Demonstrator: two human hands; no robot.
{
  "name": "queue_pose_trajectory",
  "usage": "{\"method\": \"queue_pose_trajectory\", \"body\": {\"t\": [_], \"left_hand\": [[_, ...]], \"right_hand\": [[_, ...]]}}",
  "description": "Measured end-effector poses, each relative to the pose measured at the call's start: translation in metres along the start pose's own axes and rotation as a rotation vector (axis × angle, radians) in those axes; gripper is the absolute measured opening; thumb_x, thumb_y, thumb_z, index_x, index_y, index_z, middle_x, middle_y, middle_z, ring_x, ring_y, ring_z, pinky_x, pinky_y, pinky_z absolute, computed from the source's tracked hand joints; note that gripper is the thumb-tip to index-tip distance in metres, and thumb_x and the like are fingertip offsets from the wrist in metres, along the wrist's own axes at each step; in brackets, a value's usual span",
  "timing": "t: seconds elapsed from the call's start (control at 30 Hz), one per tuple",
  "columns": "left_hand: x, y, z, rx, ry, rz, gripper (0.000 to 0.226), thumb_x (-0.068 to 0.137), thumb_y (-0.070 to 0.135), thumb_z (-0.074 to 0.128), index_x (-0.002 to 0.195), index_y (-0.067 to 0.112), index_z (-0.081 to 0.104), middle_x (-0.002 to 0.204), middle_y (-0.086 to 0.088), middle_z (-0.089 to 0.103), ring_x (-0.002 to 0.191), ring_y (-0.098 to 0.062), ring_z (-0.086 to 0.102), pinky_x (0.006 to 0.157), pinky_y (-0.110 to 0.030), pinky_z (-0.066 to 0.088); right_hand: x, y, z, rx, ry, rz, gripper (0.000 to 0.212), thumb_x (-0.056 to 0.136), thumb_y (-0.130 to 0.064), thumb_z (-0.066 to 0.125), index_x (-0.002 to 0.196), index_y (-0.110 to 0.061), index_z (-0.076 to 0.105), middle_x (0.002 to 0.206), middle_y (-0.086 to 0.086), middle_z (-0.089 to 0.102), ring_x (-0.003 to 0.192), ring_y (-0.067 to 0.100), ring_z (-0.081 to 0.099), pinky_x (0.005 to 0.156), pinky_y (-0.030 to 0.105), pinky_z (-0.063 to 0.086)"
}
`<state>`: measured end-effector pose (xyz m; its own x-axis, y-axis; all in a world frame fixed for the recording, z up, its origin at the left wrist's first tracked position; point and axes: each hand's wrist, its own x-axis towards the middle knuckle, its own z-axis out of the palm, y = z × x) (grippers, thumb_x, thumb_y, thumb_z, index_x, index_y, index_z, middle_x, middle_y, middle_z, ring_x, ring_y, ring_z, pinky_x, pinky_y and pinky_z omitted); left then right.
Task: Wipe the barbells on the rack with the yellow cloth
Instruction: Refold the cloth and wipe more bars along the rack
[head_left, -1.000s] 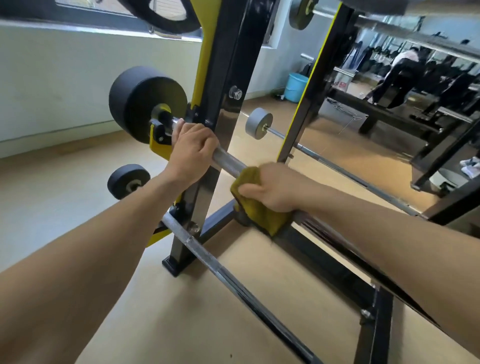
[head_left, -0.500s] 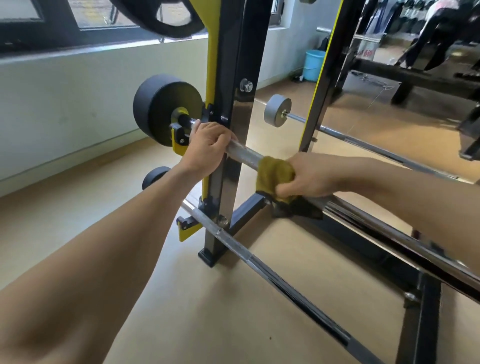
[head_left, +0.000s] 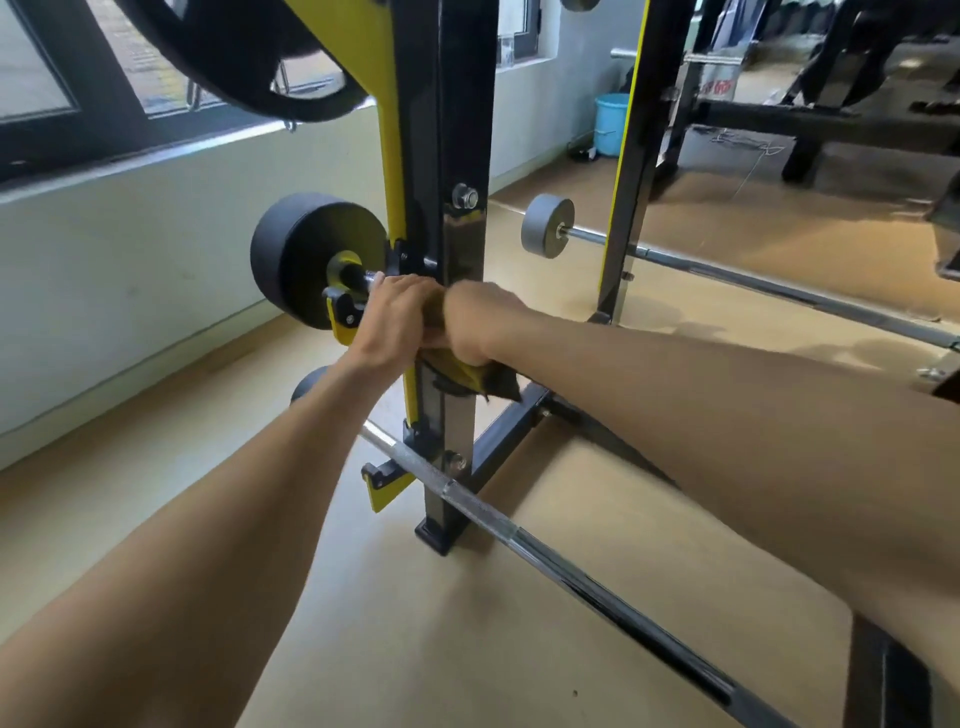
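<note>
Left hand (head_left: 397, 317) gripped the upper bar (head_left: 363, 275) at frame centre, fingers curled over it and pressed together, just inboard of the black plate (head_left: 304, 254) and its collar. Right hand (head_left: 475, 325) sat touching the left, fingers wrapped round the bar with the cloth (head_left: 462, 371) between palm and steel; a loose yellow corner hung below the fist. The bar under both hands was hidden; only a short stub showed between plate and left hand.

Upper bar's long axis ran from the plate at centre left toward lower right, hidden behind the right forearm. It rested on the rack (head_left: 457, 156), whose black-and-yellow upright stood at centre, reaching from the top edge down to the floor (head_left: 415, 649).

Lower bar (head_left: 545, 551) lay roughly parallel, from a small dark plate (head_left: 306, 384) at centre left down to the lower right edge, seated in a yellow hook low on the upright. Knurled near the rack, smooth chrome further out.

Third bar (head_left: 727, 270) at upper right, with a grey plate (head_left: 548, 223), ran toward the right edge past a second upright (head_left: 626, 156).

Count: three barbells seen along their shafts, one cloth, two uprights. A large black plate (head_left: 234, 52) hung at the upper left. Blue bucket (head_left: 610, 124) stood near the wall at top centre right.
</note>
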<state>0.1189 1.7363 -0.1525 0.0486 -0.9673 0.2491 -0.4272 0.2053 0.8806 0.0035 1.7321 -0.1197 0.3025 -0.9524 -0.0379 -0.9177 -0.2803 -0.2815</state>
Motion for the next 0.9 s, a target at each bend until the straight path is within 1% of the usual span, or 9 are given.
{"method": "queue_pose_trajectory", "body": {"t": [0.1,0.17,0.27,0.4,0.47,0.53,0.67,0.77,0.9], "left_hand": [[0.004,0.013,-0.014,-0.074,-0.064,-0.158,0.068,0.104,0.051,0.017,0.117,0.005,0.066,0.112,-0.013,0.065,0.105,-0.023,0.060,0.097,-0.037,0.045],[0.003,0.014,-0.017,0.056,-0.108,-0.100,0.065,0.106,0.046,0.016,0.117,0.013,0.070,0.111,-0.003,0.066,0.102,-0.013,0.059,0.092,-0.027,0.041],[0.001,0.012,-0.018,0.074,-0.115,-0.047,0.055,0.107,0.038,0.023,0.113,0.015,0.073,0.110,0.002,0.071,0.103,-0.007,0.062,0.101,-0.025,0.039],[0.002,0.005,-0.022,-0.036,-0.102,-0.048,0.072,0.107,0.042,0.011,0.110,0.010,0.075,0.115,0.000,0.072,0.113,-0.015,0.060,0.108,-0.028,0.031],[0.002,0.004,-0.021,-0.064,-0.093,-0.051,0.079,0.105,0.044,0.004,0.110,0.009,0.075,0.117,0.000,0.071,0.114,-0.015,0.059,0.108,-0.029,0.027],[0.000,0.005,-0.020,-0.086,-0.085,-0.048,0.080,0.105,0.045,0.003,0.112,0.009,0.074,0.116,0.000,0.071,0.111,-0.012,0.060,0.108,-0.029,0.028],[-0.002,0.005,-0.011,0.003,-0.007,-0.045,0.052,0.107,0.039,0.027,0.119,0.013,0.070,0.108,-0.003,0.071,0.095,-0.009,0.064,0.088,-0.019,0.044],[0.000,0.005,-0.005,0.218,0.060,0.069,0.037,0.106,0.029,0.037,0.120,0.016,0.068,0.105,-0.005,0.069,0.097,-0.014,0.059,0.081,-0.014,0.041],[-0.010,-0.015,0.000,0.441,0.059,0.277,0.031,0.103,0.034,0.040,0.113,0.023,0.068,0.112,0.001,0.061,0.109,-0.015,0.046,0.095,-0.031,0.040]], "right_hand": [[0.020,-0.002,0.019,0.110,0.057,-0.023,0.014,0.101,-0.030,0.049,0.106,-0.017,0.053,0.077,-0.002,0.051,0.078,0.019,0.060,0.057,0.025,0.035],[-0.004,0.014,0.008,-0.026,0.034,-0.135,0.016,0.100,-0.030,0.050,0.103,-0.016,0.056,0.080,0.000,0.054,0.073,0.018,0.058,0.055,0.026,0.033],[-0.062,0.058,-0.030,-0.192,-0.238,-0.167,0.028,0.099,-0.036,0.050,0.081,-0.014,0.051,0.077,0.005,0.054,0.065,0.019,0.051,0.056,0.031,0.040],[-0.101,0.093,-0.051,-0.084,-0.541,0.035,0.033,0.089,-0.049,0.062,0.085,-0.017,0.063,0.084,0.004,0.066,0.077,0.018,0.062,0.073,0.032,0.052],[-0.088,0.081,-0.044,0.004,-0.520,0.112,0.028,0.087,-0.042,0.068,0.096,-0.016,0.063,0.095,0.007,0.066,0.086,0.021,0.063,0.080,0.032,0.054],[-0.063,0.050,-0.036,0.064,-0.389,0.169,0.019,0.090,-0.028,0.063,0.099,-0.013,0.055,0.091,0.007,0.058,0.081,0.020,0.057,0.073,0.031,0.047],[0.001,-0.011,-0.004,0.047,-0.054,0.031,0.032,0.089,-0.039,0.059,0.112,-0.017,0.057,0.089,0.003,0.056,0.087,0.023,0.059,0.071,0.031,0.043],[0.010,-0.020,0.007,-0.089,0.051,-0.012,0.033,0.095,-0.034,0.057,0.123,-0.017,0.058,0.100,0.004,0.059,0.100,0.028,0.061,0.076,0.035,0.044],[-0.040,0.024,-0.007,-0.212,-0.001,-0.142,0.026,0.096,-0.026,0.055,0.116,-0.010,0.051,0.088,0.003,0.056,0.072,0.019,0.055,0.058,0.029,0.041]]}}
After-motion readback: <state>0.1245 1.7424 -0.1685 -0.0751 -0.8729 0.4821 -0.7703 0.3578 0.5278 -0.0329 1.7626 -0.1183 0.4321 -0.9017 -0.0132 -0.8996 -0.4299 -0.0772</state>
